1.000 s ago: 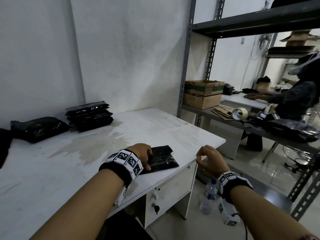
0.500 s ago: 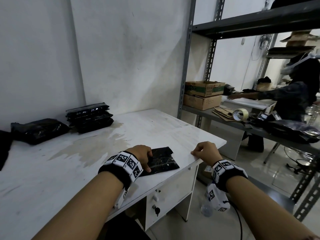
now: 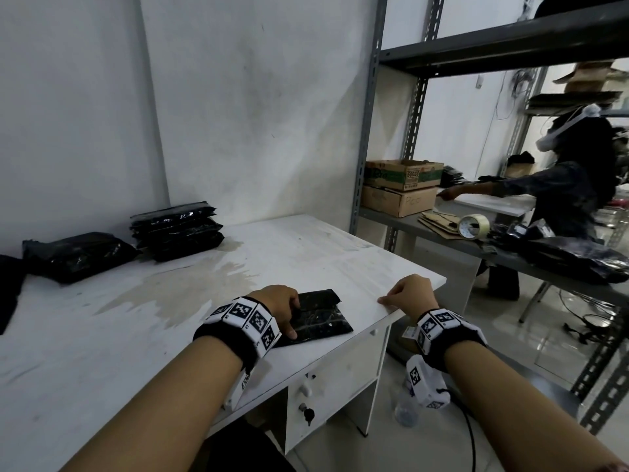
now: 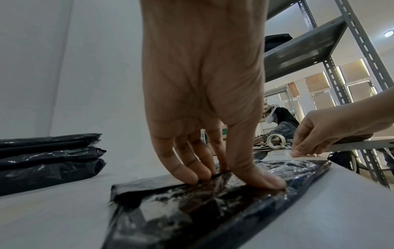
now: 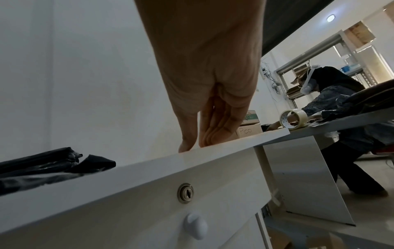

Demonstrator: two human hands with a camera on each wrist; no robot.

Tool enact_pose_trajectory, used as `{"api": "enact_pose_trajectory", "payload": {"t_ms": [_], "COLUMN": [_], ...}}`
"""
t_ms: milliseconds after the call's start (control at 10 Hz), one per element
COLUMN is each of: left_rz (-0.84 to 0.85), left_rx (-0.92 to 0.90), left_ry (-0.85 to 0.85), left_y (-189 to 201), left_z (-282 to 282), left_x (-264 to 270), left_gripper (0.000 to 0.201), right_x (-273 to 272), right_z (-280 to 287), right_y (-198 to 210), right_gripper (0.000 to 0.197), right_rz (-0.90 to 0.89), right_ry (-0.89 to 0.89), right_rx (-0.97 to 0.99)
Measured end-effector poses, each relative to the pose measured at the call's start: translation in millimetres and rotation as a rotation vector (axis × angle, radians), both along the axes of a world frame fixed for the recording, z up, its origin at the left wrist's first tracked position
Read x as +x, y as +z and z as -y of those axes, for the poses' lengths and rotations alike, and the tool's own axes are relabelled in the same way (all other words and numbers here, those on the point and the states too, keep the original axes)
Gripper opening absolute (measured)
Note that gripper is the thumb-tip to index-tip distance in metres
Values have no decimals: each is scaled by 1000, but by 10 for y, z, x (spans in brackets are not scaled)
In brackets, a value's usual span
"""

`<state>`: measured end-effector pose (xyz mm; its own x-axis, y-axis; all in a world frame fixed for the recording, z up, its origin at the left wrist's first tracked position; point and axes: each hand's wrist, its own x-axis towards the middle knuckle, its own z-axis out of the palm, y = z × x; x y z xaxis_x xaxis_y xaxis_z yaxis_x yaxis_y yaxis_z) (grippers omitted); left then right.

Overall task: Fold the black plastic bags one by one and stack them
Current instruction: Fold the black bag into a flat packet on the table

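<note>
The left hand's fingers (image 4: 193,168) and thumb come down nearly straight onto the folded bag (image 3: 318,318), tips pressing its glossy top; nothing is gripped. The left hand (image 3: 277,304) covers the bag's left part in the head view, wrist raised above it. The bag lies flat on the table (image 3: 306,253) near the front edge, close to the right corner; one flap sticks up at its far end.

The right hand (image 3: 410,294) rests on the table's front edge just right of the bag, apart from it; its thumb (image 5: 187,143) touches the tabletop and the fingers lie close together, loosely bent, holding nothing; the wrist hangs past the edge, above a drawer with a lock (image 5: 185,192) and a white knob (image 5: 196,225).

Farther back against the wall sits a stack (image 3: 177,229) of folded black bags; left of it, a looser black bundle (image 3: 78,255). To the right stands a grey rack (image 3: 371,131) with cardboard boxes (image 3: 401,187) and a tape roll (image 3: 473,226); beyond it, another person (image 3: 571,185) leans over a second table.
</note>
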<state>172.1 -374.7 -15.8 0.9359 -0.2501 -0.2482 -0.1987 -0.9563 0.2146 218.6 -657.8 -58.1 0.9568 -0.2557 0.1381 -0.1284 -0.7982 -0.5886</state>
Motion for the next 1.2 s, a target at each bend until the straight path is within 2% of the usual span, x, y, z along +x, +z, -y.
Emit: {"api": "enact_pose_trajectory", "payload": {"t_ms": [300,600,700,800,900,1000,1200], "left_rz": [2,-3,1,0,-8,-7,0], "left_rx": [-4,-6,-9,-19,-29,-39,-5], "left_ry": [-1,-3,-6,-3,-2,10,22], "left_y": [2,8,-3,-8,4,18,60], "left_z": [-2,4,0,-6,-24,-46,-62], "left_x": [-2,-3,1,9,37,91,267], "left_gripper": [66,66,65,65,65,65,66], "right_x": [170,157,164,198,251,355,748], "right_z": [36,9,31,26,-37,-184,-410], "right_y": [-27,24,19,26,68,142,271], "right_gripper": [54,55,50,38,15,13,26], "right_rz": [-56,-90,-93,-125,-6,58,-56], "right_ry": [-151,-182,-161,-73,22,144,323], "right_rx": [-114,-132,-147,-184,-141,-206,-342]}}
